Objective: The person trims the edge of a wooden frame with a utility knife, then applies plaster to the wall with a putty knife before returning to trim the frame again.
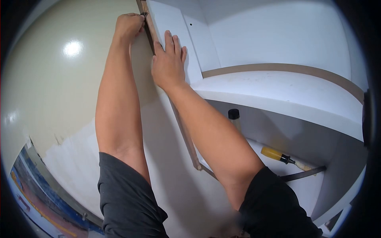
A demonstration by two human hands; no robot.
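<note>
High up, at the edge of a white upright panel, my left hand is closed with its fingertips pinched together. Something small and dark shows at those fingertips, but its kind cannot be made out. A dark brown strip runs down the panel's edge, just below and beside these fingers. My right hand lies open on the face of the panel, fingers stretched upward and slightly apart. Its thumb side is near the panel's bare edge.
Right of the panel is a curved white shelf with a brown band behind it. Below stand a black-capped bottle, a yellow-handled tool and a dark strip. A glossy cream wall rises at left.
</note>
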